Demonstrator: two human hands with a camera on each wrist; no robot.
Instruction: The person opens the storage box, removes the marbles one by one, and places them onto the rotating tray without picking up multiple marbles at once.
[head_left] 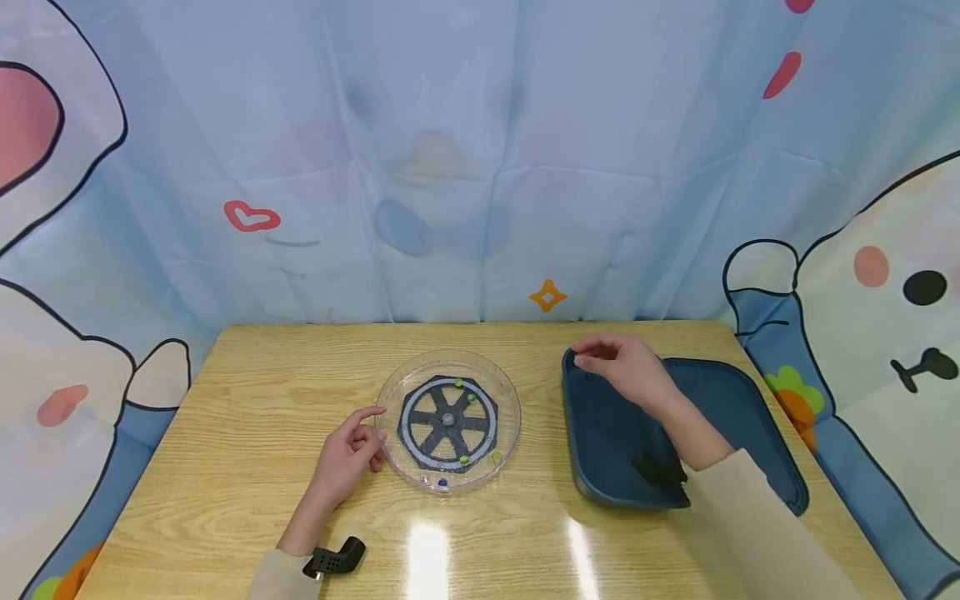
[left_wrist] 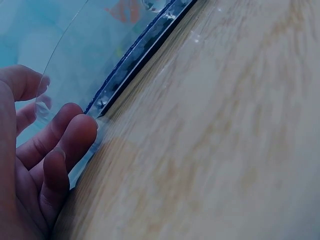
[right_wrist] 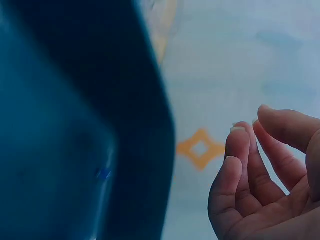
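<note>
A clear round dish (head_left: 512, 392) stands on the table, with a dark six-spoked wheel shape (head_left: 447, 421) inside its ring. Several small green beads (head_left: 497, 457) and a blue bead (head_left: 442, 482) are in it. At its left rim my left hand (head_left: 349, 454) holds the clear wall between thumb and index finger; the other fingers curl beside the wall. My right hand (head_left: 630, 371) hovers over the far left corner of a dark blue tray (head_left: 611, 442). Its fingers (right_wrist: 239, 145) bend loosely, with nothing visible between them. A small blue bead (right_wrist: 103, 173) shows in the tray.
Both wrists wear a black device (head_left: 337, 557). The wooden table (head_left: 285, 375) ends at a blue patterned curtain (head_left: 450, 167) behind. The tray's right part (head_left: 720, 400) lies beyond my right forearm, which hides some of it.
</note>
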